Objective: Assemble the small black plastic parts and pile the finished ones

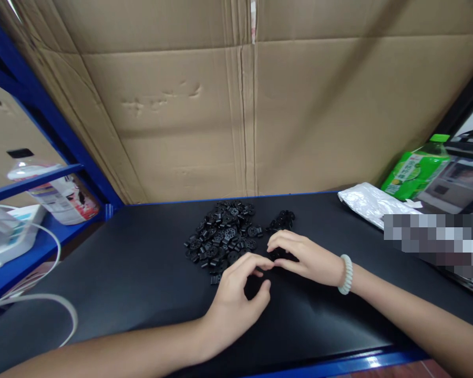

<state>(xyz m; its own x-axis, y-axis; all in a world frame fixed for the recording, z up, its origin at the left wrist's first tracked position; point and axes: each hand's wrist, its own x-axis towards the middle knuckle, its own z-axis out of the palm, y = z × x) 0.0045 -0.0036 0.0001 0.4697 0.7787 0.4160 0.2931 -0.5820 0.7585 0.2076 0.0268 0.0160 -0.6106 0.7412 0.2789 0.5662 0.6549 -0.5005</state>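
A large heap of small black plastic parts [220, 236], many round with holes, lies on the black tabletop. My left hand [240, 294] is at the heap's near right edge, thumb apart from curved fingers, with nothing visible in it. Its fingertips meet the thumb tip of my right hand [301, 257]. That hand is cupped over some dark pieces [278, 254], its thumb and fingers apart; whether it touches them is hard to make out. Just beyond it lies a smaller cluster of black parts [283, 219]. A pale coiled band [346, 274] circles my right wrist.
Cardboard [181, 115] walls off the back of the black tabletop [150, 273]. On the right are a silver bag [368, 202] and a green bottle [415, 170]. A blue shelf at left holds a clear bottle [65, 197] and a white device with cables [8, 236].
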